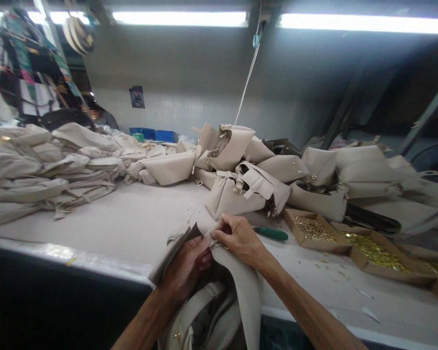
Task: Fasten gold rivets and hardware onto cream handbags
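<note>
A beige handbag (246, 291) hangs at the table's front edge, its opening towards me and a strap with a gold-coloured fitting showing low down. My left hand (190, 262) is closed on the bag's upper edge, with a panel that has a dark inner face lying along its outer side. Thumb and fingers of my right hand (237, 238) pinch the same edge, close to the left fingertips. Whatever small part may be between the fingertips is hidden. Just beyond my right hand lies a green-handled tool (272, 234), its tip covered by the hand.
Beige handbags (237, 194) are heaped across the back of the table (149, 204). Flat beige pieces (40, 165) are stacked at left. Cardboard trays of small metal fittings (310, 228) (375, 253) stand at right, with loose bits nearby. A person (102, 116) sits at far left.
</note>
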Motion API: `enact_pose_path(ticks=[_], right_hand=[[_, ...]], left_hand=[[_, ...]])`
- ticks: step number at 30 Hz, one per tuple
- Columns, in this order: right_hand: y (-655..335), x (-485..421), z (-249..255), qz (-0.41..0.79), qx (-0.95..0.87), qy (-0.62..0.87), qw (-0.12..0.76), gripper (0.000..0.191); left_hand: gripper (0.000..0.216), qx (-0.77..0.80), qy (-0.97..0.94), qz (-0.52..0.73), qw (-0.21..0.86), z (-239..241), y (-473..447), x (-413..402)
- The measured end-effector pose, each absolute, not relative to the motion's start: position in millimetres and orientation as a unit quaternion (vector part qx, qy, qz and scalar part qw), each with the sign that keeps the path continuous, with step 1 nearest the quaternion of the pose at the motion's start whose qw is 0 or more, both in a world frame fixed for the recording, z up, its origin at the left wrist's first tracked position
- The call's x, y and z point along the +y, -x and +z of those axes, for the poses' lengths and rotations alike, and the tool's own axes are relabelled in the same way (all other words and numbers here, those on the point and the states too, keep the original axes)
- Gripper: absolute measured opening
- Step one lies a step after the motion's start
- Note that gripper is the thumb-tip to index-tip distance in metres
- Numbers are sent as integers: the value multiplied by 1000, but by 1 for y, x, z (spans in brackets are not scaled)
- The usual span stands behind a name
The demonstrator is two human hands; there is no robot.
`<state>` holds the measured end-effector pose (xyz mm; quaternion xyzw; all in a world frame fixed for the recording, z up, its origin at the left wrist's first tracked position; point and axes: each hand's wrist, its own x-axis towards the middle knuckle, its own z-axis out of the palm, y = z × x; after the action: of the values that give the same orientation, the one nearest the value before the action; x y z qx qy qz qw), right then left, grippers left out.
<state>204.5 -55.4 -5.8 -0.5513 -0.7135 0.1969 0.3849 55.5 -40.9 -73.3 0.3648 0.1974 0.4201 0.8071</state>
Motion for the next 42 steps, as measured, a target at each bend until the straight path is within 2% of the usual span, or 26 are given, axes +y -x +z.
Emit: enact_pose_path(ticks=[3,11,17,22,25,28,32,37,42], right_hand=[[-200,-59,-5,167,-713,564,382,6],[-194,-56,-12,147,-687,584,407,22],[-214,-54,-5,189,-757,503,372,18],[-222,-54,18,152,-818,503,236,4],[-217,-51,31,71,-857,499,110,6],[-211,-47,41,-27,-901,432,-6,5],[-205,-45,51,-115,-927,343,-96,9],[-200,-40,55,-110,-936,319,-100,8],[-209,-40,52,-57,-932,358,-18,15]], left_hand=[[29,200,-372,418,804,-74,-55,-40],[30,195,-366,440,797,-76,-57,-39],[36,213,-373,431,793,-74,-55,-37],[37,223,-382,432,786,-74,-54,-37],[35,214,-388,432,786,-73,-54,-37],[34,212,-387,428,788,-74,-53,-37],[33,196,-391,418,796,-77,-51,-36],[33,189,-402,415,794,-75,-50,-38],[33,176,-386,430,797,-72,-49,-40]])
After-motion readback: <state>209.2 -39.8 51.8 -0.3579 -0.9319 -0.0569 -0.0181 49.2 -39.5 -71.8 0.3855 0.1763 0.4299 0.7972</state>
